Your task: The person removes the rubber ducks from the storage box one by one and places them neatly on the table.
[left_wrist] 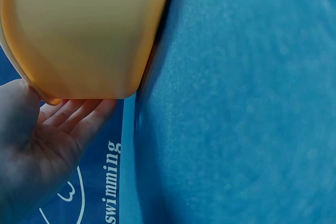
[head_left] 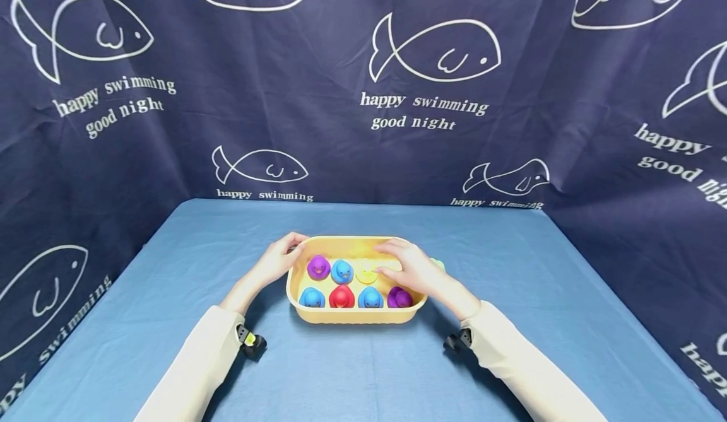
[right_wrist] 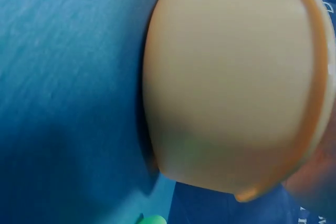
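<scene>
A pale yellow plastic tub (head_left: 356,316) stands on the blue cloth. Inside are small rubber ducks in two rows: a purple duck (head_left: 319,267), a blue duck (head_left: 342,272) and a yellow duck (head_left: 366,272) behind; a red duck (head_left: 342,296) between two blue ones, plus a purple duck (head_left: 400,297), in front. My left hand (head_left: 278,259) grips the tub's left end, thumb at the rim and fingers against the outside. My right hand (head_left: 417,267) reaches over the right end, thumb and fingers spread apart beside the yellow duck. What lies under its palm is hidden.
A light green object (head_left: 437,263), bright green in the right wrist view (right_wrist: 153,220), is on the cloth just beyond the tub's right end, partly behind my right hand. A dark blue fish-print curtain (head_left: 341,125) hangs behind the table (head_left: 363,371).
</scene>
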Motion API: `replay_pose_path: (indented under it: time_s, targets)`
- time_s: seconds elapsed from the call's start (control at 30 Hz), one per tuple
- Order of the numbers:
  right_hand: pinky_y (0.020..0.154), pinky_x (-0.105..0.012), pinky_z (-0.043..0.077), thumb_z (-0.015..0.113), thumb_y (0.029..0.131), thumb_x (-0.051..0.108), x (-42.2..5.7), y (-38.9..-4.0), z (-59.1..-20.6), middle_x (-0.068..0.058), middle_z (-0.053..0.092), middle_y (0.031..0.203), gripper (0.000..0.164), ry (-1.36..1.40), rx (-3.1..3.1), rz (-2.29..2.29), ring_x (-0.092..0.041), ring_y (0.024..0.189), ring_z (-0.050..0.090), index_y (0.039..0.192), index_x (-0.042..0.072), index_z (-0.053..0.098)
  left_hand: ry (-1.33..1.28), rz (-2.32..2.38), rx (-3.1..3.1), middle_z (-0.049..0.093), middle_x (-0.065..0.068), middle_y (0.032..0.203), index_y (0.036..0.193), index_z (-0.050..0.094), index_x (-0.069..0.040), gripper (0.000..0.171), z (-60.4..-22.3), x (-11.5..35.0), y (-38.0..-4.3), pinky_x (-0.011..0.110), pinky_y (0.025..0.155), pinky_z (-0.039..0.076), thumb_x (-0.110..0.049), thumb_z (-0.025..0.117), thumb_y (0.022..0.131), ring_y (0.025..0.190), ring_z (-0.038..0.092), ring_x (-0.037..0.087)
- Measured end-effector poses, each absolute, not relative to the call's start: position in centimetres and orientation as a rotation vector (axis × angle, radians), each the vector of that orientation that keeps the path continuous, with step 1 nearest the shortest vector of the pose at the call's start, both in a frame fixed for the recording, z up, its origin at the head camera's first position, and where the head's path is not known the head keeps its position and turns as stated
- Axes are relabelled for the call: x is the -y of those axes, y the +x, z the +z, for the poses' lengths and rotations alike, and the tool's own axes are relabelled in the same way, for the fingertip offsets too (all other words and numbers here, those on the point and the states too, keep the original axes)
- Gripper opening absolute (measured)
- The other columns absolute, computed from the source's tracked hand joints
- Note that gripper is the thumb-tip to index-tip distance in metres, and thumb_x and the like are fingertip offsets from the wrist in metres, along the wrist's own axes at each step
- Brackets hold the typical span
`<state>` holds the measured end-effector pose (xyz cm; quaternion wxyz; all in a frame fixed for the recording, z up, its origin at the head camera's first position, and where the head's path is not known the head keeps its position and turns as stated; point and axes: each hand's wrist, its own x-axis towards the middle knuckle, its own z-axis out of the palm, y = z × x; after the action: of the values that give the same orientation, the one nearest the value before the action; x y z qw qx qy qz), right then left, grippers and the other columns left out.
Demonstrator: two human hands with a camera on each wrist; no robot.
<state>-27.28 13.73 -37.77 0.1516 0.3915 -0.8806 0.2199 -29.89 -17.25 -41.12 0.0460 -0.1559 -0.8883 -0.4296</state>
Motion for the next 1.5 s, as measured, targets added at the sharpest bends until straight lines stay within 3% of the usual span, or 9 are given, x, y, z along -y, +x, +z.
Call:
replay_pose_path:
  time_s: [0.5,0.83,1.1,1.5]
  targets:
    - [0.092,-0.039,0.048,0.074,0.080,0.020,-12.9,-28.5,-38.9,-0.014,0.067,0.107,0.038,1.195,2.555,0.650,-0.026,0.103,0.061,0.110,-0.001,0.065,-0.468,-1.314,2.715,0.065,0.016,0.113,0.118,0.059,-0.003,0.027,-41.1,17.1,-29.8,0.043,0.089,0.049,-0.018,0.050,0.097,0.102,0.062,0.029]
    - [0.093,-0.038,0.048,0.072,0.082,0.026,-12.5,-27.6,-38.6,-0.012,0.065,0.114,0.045,1.204,2.738,0.590,-0.024,0.106,0.060,0.119,0.001,0.062,-0.481,-1.340,2.704,0.066,0.015,0.112,0.117,0.060,-0.003,0.027,-41.5,17.1,-29.7,0.041,0.088,0.049,-0.018,0.051,0.097,0.101,0.062,0.027]
    - [0.088,-0.035,0.050,0.072,0.083,0.020,-12.4,-27.6,-38.3,-0.010,0.067,0.105,0.038,1.178,2.751,0.575,-0.022,0.096,0.062,0.114,0.001,0.064,-0.483,-1.329,2.712,0.065,0.016,0.112,0.118,0.059,-0.002,0.028,-41.2,17.1,-29.8,0.042,0.088,0.049,-0.018,0.051,0.097,0.101,0.061,0.029]
    - [0.091,-0.036,0.049,0.071,0.082,0.021,-12.5,-27.5,-38.4,-0.010,0.065,0.106,0.040,1.131,2.796,0.569,-0.021,0.097,0.060,0.115,0.000,0.062,-0.498,-1.343,2.704,0.065,0.017,0.113,0.118,0.059,-0.001,0.028,-41.1,17.1,-29.7,0.044,0.090,0.048,-0.017,0.051,0.096,0.102,0.061,0.030]
